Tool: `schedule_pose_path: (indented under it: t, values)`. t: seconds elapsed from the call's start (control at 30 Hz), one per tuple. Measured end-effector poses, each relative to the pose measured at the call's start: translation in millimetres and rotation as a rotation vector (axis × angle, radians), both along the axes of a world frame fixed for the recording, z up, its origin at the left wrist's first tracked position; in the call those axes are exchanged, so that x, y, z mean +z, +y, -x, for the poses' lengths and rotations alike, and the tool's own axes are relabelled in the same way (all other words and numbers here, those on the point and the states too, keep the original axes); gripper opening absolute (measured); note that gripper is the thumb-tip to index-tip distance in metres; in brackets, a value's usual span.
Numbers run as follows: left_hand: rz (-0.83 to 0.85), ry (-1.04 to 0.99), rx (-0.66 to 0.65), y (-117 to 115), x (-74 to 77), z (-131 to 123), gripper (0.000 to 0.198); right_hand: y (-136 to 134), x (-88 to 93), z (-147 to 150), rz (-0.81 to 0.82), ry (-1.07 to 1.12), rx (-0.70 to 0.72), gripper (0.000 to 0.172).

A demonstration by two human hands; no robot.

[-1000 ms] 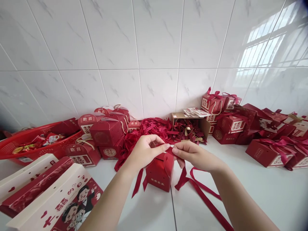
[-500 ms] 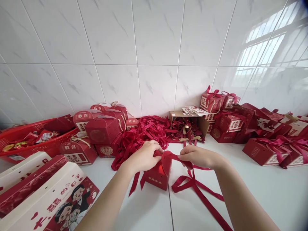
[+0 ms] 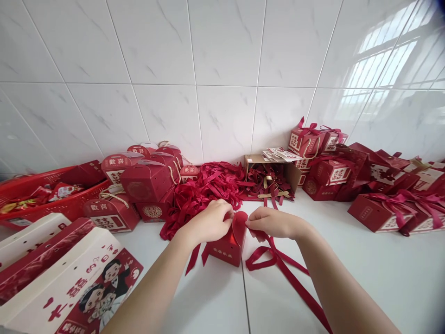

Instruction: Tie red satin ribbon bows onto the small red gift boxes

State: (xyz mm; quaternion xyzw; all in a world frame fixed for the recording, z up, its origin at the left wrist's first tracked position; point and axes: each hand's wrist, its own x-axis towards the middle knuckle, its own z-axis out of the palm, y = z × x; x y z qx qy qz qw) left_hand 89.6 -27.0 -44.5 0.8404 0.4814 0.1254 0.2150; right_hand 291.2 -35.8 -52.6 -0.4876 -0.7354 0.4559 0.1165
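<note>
Red plastic basket at the left edge, middle height: it holds foil-wrapped sweets, small and partly hidden by its rim. Open cardboard box at centre back against the wall holds cut red ribbon lengths and a few gold strips, with a stack of printed cards lying across its top. Loose ribbon heap spills just left of it. Closed red boxes with rope handles are stacked at left of centre. Ribbon-tied red boxes crowd the right side. Two large printed cartons sit in the lower left corner, contents not visible. The small red gift box stands upright at lower centre, directly between the two hands and touching both. Left hand is at the box's upper left, fingers curled in tight and gripping the top by the rounded flap. Right hand is at the flap's right edge, thumb and forefinger pinched narrow on a dark red ribbon; that ribbon loops under the hand and trails along the counter toward the lower right. More ribbon tails hang from the box's left side. The surface is a white tiled counter, glossy. Behind it is a white marbled tile wall, with a barred window reflected in the upper right of the frame.
</note>
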Motion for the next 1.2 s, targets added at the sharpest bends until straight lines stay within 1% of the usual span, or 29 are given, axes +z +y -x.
schedule_pose_path:
  t: [0.03,0.1,0.17,0.23,0.33,0.4,0.5,0.6,0.7,0.8,0.93,1.0,1.07,1.13,1.2]
  values:
    - [-0.002,0.001,0.011,0,1.0,0,0.012,-1,0.5,0,-0.031,-0.037,-0.018,0.032]
    - [-0.017,-0.01,0.039,-1,4.1,1,0.013,-1,2.1,1,-0.154,-0.07,-0.097,0.027]
    - [-0.054,-0.038,0.061,-2,8.5,3,0.013,-2,3.8,3,-0.304,-0.014,-0.202,0.02]
    - [-0.095,-0.065,0.079,-5,13.6,6,0.014,-2,4.6,3,-0.382,0.071,-0.254,0.017]
    - [-0.114,-0.073,0.077,-10,18.7,8,0.014,0,2.0,4,-0.374,0.096,-0.225,0.016]
    - [-0.094,-0.054,0.066,-11,17.8,8,0.015,2,-2.5,4,-0.37,0.077,-0.207,0.021]
    - [-0.055,-0.004,0.061,-6,10.7,6,0.022,7,-11.1,5,-0.357,0.084,-0.188,0.03]
    - [-0.061,0.031,0.038,0,3.1,2,0.029,12,-17.8,7,-0.314,0.113,-0.175,0.029]
    - [-0.061,0.041,0.014,3,0.8,-1,0.028,15,-20.5,8,-0.293,0.136,-0.176,0.026]
    - [-0.071,0.004,0.039,2,3.0,-3,0.025,15,-19.2,10,-0.304,0.186,-0.155,0.027]
    - [-0.12,-0.108,0.068,-3,7.8,-4,0.023,11,-13.3,15,-0.431,0.305,-0.088,0.023]
    - [-0.123,-0.181,0.074,-6,10.8,-5,0.023,9,-10.0,17,-0.438,0.374,-0.056,0.02]
    - [-0.116,-0.249,0.081,-9,14.3,-6,0.023,7,-7.3,17,-0.403,0.41,-0.072,0.019]
    - [-0.121,-0.303,0.095,-12,18.0,-7,0.024,7,-5.3,15,-0.378,0.403,-0.125,0.019]
    - [-0.118,-0.309,0.115,-13,20.7,-4,0.027,7,-3.4,13,-0.37,0.403,-0.162,0.021]
